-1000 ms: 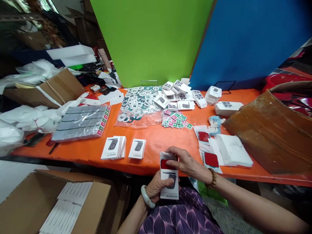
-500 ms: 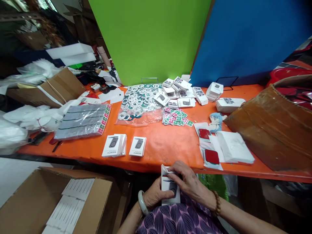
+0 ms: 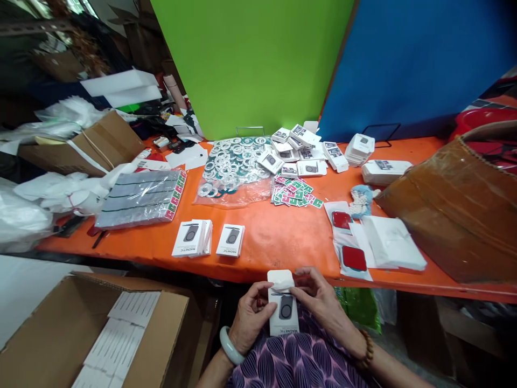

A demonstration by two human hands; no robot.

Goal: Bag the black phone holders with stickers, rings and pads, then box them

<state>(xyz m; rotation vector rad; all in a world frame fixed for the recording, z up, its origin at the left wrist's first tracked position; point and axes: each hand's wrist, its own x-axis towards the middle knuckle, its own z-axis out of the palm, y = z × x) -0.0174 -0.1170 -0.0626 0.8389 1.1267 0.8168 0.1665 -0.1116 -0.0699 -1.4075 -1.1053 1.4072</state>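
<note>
A small white box (image 3: 285, 315) printed with a dark device and the word MAGNETIC stands upright in my lap, its top flap (image 3: 279, 276) raised. White wrapping shows at its opening. My left hand (image 3: 252, 315) is closed on the box's left edge, thumb on the front and fingers curled near the top. My right hand (image 3: 317, 296) pinches the upper right corner, with thumb at the front and index finger bent behind. On the table ahead lie two stacks of like boxes, a larger stack (image 3: 193, 238) and a smaller stack (image 3: 230, 241).
A carton (image 3: 172, 328) holding rows of white boxes stands at lower left. On the orange table (image 3: 278, 237) lie white rings (image 3: 226, 161), stickers (image 3: 294, 191), a box pile (image 3: 302, 151), red-topped pieces (image 3: 354, 257) and white sleeves (image 3: 393, 245). A brown carton (image 3: 452, 215) leans at right.
The box's top flap now stands up, and the wrapping sits lower in the opening. My left thumb has moved up to the box's edge, and my right hand has shifted to the upper right corner.
</note>
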